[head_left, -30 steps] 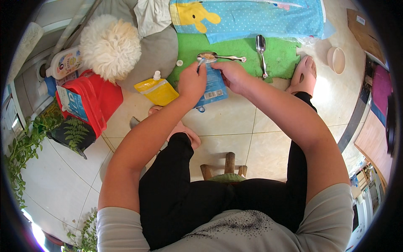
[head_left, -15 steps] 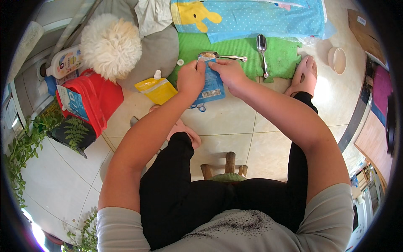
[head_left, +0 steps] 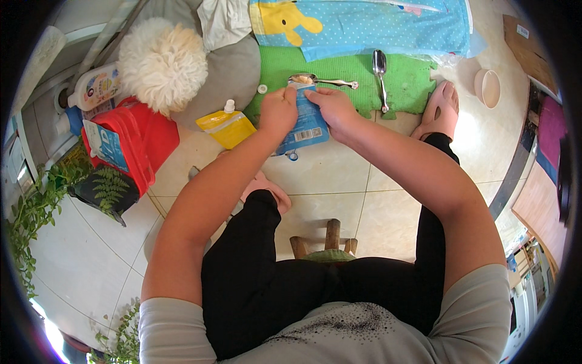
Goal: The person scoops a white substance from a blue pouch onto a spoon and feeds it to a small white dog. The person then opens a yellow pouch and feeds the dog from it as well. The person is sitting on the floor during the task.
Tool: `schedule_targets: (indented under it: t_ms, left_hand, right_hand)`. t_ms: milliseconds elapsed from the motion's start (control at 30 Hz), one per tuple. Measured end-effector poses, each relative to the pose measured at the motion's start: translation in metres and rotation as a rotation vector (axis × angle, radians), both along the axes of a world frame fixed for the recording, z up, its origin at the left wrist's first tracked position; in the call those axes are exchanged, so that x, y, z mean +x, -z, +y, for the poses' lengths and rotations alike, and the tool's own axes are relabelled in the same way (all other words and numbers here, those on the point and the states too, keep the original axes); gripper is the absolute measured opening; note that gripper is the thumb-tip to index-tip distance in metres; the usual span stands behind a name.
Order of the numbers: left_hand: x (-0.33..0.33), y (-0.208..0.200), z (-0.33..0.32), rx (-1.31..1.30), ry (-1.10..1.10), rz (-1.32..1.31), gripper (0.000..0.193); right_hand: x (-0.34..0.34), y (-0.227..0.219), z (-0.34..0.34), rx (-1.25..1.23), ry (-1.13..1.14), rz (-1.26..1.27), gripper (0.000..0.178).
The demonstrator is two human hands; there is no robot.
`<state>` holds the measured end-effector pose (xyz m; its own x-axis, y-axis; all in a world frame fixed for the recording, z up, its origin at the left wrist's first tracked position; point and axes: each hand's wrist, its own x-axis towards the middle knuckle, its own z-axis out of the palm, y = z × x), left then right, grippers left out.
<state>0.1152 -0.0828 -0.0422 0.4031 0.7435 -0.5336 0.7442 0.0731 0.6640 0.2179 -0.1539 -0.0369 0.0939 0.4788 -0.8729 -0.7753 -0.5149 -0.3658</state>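
Between my two hands is a flat blue pouch (head_left: 307,124) with a printed back. My left hand (head_left: 279,111) grips its upper left edge, fingers closed. My right hand (head_left: 333,110) pinches the upper right edge. Just beyond the pouch's top, a metal spoon (head_left: 336,82) lies on a green foam mat (head_left: 406,85), with pale stuff in its bowl. A second metal spoon or scoop (head_left: 380,76) rests to the right on the mat. Below the pouch, blue scissor handles (head_left: 293,156) peek out. Left of my hands lies a yellow spouted pouch (head_left: 227,128), near a small white cap (head_left: 262,89).
A fluffy white dog (head_left: 160,67) sits at the left beside a red container (head_left: 145,142) and a white bottle (head_left: 97,88). A blue dotted cloth (head_left: 376,27) covers the far side. At the right stands a pale bowl (head_left: 487,88). A wooden stool (head_left: 331,233) is beneath me.
My hands keep their hold on the blue pouch and have barely moved. The view has shifted slightly, and more of the spoon's bowl shows beyond the pouch.
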Motion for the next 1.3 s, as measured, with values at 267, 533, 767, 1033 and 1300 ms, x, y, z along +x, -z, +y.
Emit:
schedule_targets:
  t_ms: [267,533,767,1033,1300]
  left_hand:
    - [-0.003,-0.001,0.004,-0.164,-0.051,-0.008,0.045]
    - [-0.008,0.004,0.0,-0.159,-0.076,-0.05,0.047]
    - [-0.011,-0.01,0.004,-0.052,0.118,0.064,0.038]
    - [-0.023,-0.05,-0.01,0.204,0.334,-0.005,0.047]
    - [-0.023,-0.05,-0.018,0.073,0.369,0.047,0.056]
  right_hand:
    - [0.008,-0.01,-0.001,-0.015,-0.028,0.183,0.017]
    - [0.015,-0.008,-0.011,0.014,-0.126,0.254,0.018]
    - [0.013,-0.008,-0.013,-0.051,-0.111,0.179,0.014]
    - [0.011,-0.009,-0.013,-0.098,-0.055,0.095,0.009]
    - [0.009,-0.012,-0.011,-0.077,-0.03,0.123,0.009]
